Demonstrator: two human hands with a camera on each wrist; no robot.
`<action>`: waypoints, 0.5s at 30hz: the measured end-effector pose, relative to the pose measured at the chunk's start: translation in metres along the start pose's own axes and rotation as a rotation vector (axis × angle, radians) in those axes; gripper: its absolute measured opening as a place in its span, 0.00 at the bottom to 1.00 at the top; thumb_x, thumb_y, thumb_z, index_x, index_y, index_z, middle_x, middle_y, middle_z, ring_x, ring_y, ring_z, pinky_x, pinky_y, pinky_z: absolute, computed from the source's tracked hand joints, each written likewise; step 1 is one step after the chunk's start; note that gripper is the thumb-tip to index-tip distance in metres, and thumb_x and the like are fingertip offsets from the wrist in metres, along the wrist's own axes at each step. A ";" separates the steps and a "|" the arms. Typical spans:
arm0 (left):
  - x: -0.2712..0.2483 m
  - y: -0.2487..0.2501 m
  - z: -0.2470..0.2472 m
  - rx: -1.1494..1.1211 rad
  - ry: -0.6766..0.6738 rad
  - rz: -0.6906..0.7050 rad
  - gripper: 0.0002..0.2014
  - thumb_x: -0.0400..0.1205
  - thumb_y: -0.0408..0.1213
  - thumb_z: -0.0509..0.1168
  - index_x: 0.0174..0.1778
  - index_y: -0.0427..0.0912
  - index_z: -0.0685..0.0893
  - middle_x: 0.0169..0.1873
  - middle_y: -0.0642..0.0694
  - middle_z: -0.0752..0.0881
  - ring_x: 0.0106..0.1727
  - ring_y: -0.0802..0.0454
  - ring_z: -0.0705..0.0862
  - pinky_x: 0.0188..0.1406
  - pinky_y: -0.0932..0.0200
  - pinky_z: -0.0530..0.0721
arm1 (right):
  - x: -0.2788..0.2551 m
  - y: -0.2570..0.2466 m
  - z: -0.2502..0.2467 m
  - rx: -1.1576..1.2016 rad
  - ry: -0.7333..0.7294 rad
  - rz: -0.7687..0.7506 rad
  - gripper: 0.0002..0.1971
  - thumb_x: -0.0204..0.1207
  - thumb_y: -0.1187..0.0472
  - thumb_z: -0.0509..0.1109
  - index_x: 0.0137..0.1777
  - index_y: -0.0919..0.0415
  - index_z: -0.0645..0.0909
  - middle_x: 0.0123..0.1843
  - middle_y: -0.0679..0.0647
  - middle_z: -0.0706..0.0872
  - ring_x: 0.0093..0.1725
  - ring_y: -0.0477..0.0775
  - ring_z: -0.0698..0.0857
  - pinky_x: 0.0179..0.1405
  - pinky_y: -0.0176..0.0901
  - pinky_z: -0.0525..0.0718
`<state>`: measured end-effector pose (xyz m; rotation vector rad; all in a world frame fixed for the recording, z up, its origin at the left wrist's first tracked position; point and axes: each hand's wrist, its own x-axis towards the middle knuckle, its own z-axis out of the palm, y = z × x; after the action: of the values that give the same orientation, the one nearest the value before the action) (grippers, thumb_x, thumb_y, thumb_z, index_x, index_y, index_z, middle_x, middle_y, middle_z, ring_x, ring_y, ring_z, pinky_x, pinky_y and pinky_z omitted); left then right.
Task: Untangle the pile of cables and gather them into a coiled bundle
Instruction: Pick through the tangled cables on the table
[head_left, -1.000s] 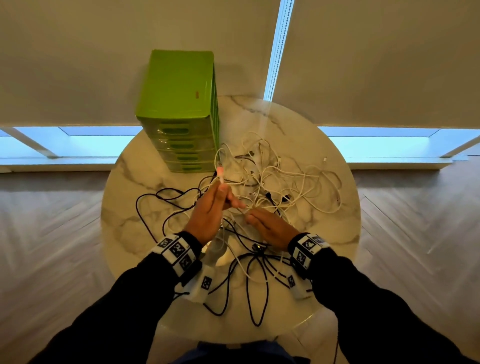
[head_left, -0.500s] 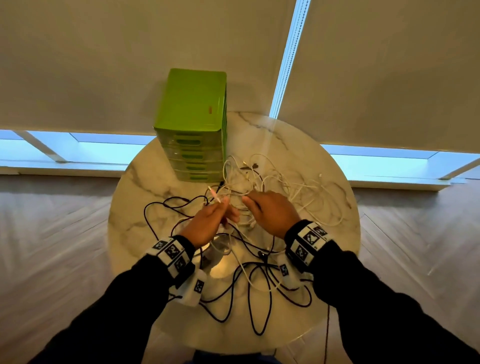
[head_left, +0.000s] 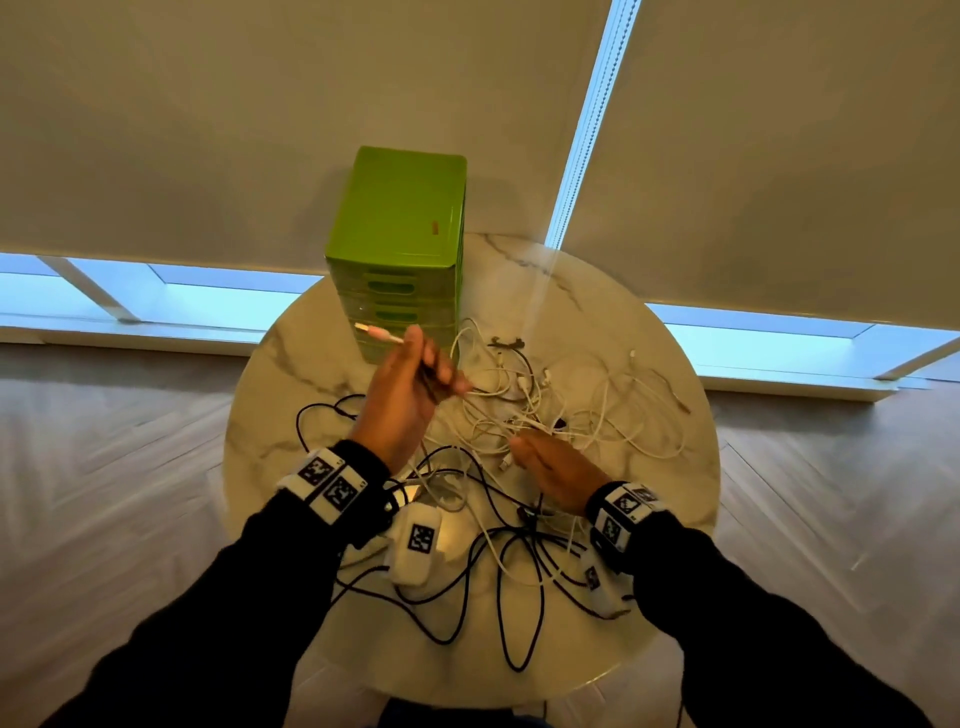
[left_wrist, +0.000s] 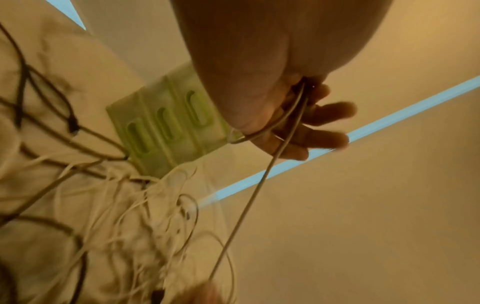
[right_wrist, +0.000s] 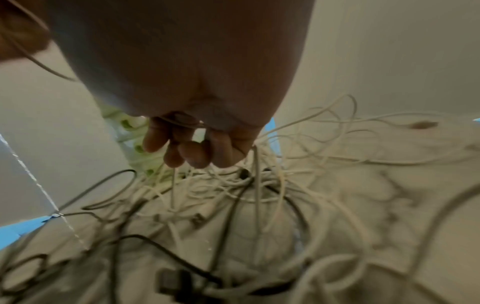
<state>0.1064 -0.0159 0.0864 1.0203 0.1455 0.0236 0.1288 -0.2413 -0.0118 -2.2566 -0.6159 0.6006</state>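
Note:
A tangle of white cables (head_left: 571, 410) and black cables (head_left: 493, 561) lies spread over the round marble table (head_left: 649, 338). My left hand (head_left: 415, 384) is raised above the pile in front of the drawers. It grips one white cable (left_wrist: 259, 185), whose pink-collared plug (head_left: 374, 332) sticks out past the fingers. That cable runs taut down to my right hand (head_left: 545, 462), which is low over the middle of the pile. In the right wrist view its fingers (right_wrist: 187, 148) curl round thin white cable among the strands.
A green plastic drawer unit (head_left: 400, 249) stands at the table's far left, just behind my left hand. Black cable loops reach the near table edge (head_left: 519, 670). Wood floor surrounds the table, and blinds and a window strip lie beyond.
My left hand has lifted and moved away toward the drawers, drawing the pink-plugged cable out of the pile. My right hand has pulled back nearer to me.

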 end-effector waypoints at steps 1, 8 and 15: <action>0.004 0.011 -0.004 -0.024 0.011 0.028 0.21 0.93 0.48 0.46 0.37 0.45 0.71 0.26 0.50 0.74 0.29 0.52 0.76 0.38 0.55 0.82 | -0.003 0.006 -0.006 -0.010 -0.011 0.024 0.15 0.90 0.45 0.51 0.45 0.45 0.75 0.41 0.43 0.79 0.41 0.42 0.78 0.47 0.45 0.74; -0.008 0.048 -0.011 0.706 0.025 0.130 0.21 0.93 0.52 0.47 0.39 0.48 0.75 0.32 0.52 0.73 0.31 0.58 0.74 0.37 0.61 0.72 | 0.022 0.005 -0.042 -0.191 0.098 0.100 0.20 0.90 0.46 0.55 0.47 0.60 0.79 0.44 0.56 0.88 0.45 0.60 0.86 0.48 0.52 0.82; -0.013 -0.019 -0.017 0.856 -0.060 -0.238 0.25 0.92 0.55 0.48 0.56 0.48 0.89 0.43 0.49 0.89 0.40 0.58 0.80 0.47 0.56 0.76 | 0.020 -0.085 -0.034 -0.058 0.058 -0.155 0.16 0.91 0.50 0.56 0.45 0.52 0.79 0.37 0.45 0.83 0.37 0.45 0.82 0.41 0.41 0.76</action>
<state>0.0902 -0.0125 0.0628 1.8481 0.2289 -0.3094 0.1427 -0.1931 0.0679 -2.2463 -0.7796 0.4443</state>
